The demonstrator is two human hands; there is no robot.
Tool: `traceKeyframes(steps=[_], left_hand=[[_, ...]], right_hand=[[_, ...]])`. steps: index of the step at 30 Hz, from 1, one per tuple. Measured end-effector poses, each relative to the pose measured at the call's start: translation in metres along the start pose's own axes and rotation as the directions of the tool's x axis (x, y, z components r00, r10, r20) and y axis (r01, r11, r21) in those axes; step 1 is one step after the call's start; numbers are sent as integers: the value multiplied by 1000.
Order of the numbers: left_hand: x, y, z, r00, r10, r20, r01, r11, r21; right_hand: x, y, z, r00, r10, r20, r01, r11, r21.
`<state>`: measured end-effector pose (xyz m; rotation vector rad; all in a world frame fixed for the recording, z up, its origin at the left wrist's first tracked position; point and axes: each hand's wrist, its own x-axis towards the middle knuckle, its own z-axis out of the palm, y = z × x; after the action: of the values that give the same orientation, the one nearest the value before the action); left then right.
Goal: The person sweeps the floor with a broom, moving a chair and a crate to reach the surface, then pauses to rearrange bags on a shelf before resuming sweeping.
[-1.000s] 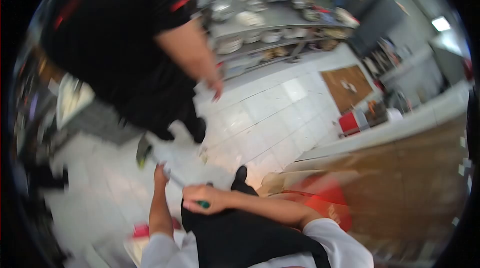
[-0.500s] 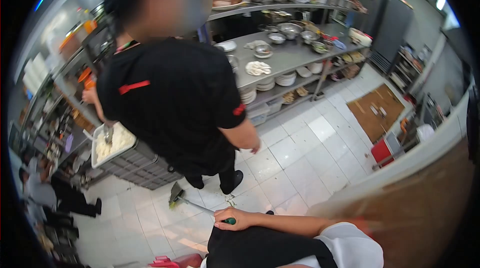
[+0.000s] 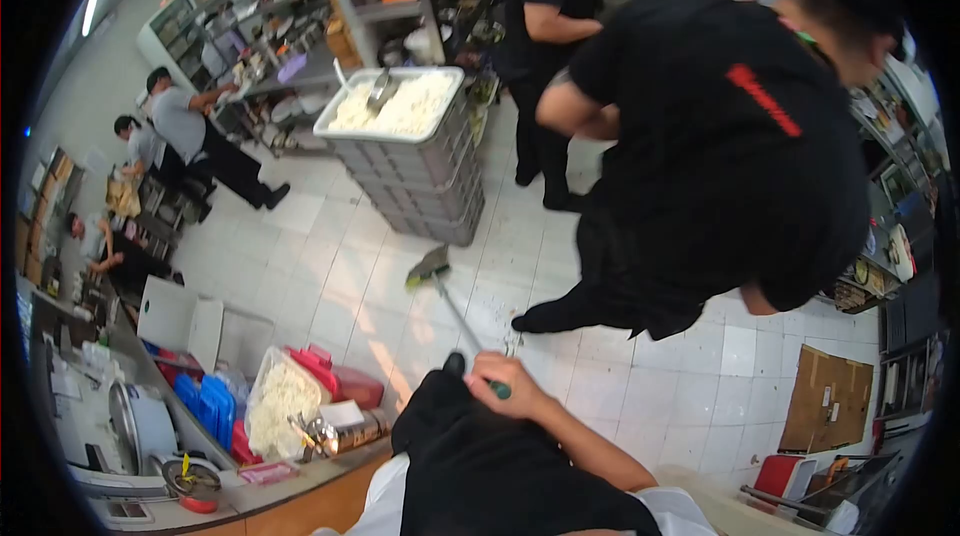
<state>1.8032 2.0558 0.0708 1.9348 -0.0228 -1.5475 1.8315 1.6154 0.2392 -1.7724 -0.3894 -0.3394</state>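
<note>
My right hand (image 3: 500, 381) is closed around the top of a broom (image 3: 458, 316), close to the green end of its handle. The pale shaft slopes away from me to the broom head (image 3: 428, 268), which is dark with yellow-green bristles and rests on the white tiles. Small scraps of debris (image 3: 512, 341) lie on the floor to the right of the shaft. My left hand is out of view.
Stacked grey crates (image 3: 425, 191) carry a tray of rice (image 3: 400, 106) ahead. A co-worker in black (image 3: 720, 166) stands close on the right, with another person (image 3: 545, 46) behind. The counter (image 3: 270, 486) at lower left holds tubs. Cardboard (image 3: 826, 401) lies on the floor at right.
My view has swung left, bringing the crates to the middle and the counter into sight. The near co-worker now appears at the right, bent forward. My right hand keeps hold of the broom.
</note>
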Motion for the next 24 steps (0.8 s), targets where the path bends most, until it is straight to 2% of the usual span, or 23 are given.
traceKeyframes(steps=[3,7,10,12,13,14,15,17,18,20,21,23,24], left_hand=[[-21,-8,-7,997,9,82,-6,999,-38],[-30,-1,-51,981,36,189,-24,998,-61],[6,19,-104,968,100,231,-88,994,-60],[38,32,-132,960,164,226,-151,986,-73],[51,42,-149,950,177,257,-154,982,-106],[46,70,-172,920,139,366,-83,983,-165],[45,88,-192,910,159,384,-109,983,-149],[50,120,-226,896,89,435,-178,969,170],[52,138,-237,886,110,451,-214,958,188],[57,165,-256,861,82,502,-311,866,391],[65,181,-261,853,87,515,-333,850,408],[73,205,-270,844,68,533,-442,650,618],[77,213,-271,839,65,540,-472,578,666]], right_hand=[[12,-3,-2,997,55,-56,-54,998,22],[43,-12,-1,983,133,-125,-130,991,36],[76,-11,3,970,184,-158,-186,982,-3],[102,-6,9,953,193,-232,-180,981,74],[117,-5,8,952,182,-244,-178,983,42],[132,-6,8,943,245,-225,-235,970,70],[145,-8,7,928,308,-209,-293,951,98],[169,-8,7,928,299,-221,-282,954,104],[175,-5,6,929,281,-240,-263,959,108],[184,2,9,923,263,-281,-230,962,145],[187,2,9,917,253,-308,-225,966,124],[190,2,15,866,311,-392,-226,942,249],[188,3,19,846,297,-444,-212,950,231]])
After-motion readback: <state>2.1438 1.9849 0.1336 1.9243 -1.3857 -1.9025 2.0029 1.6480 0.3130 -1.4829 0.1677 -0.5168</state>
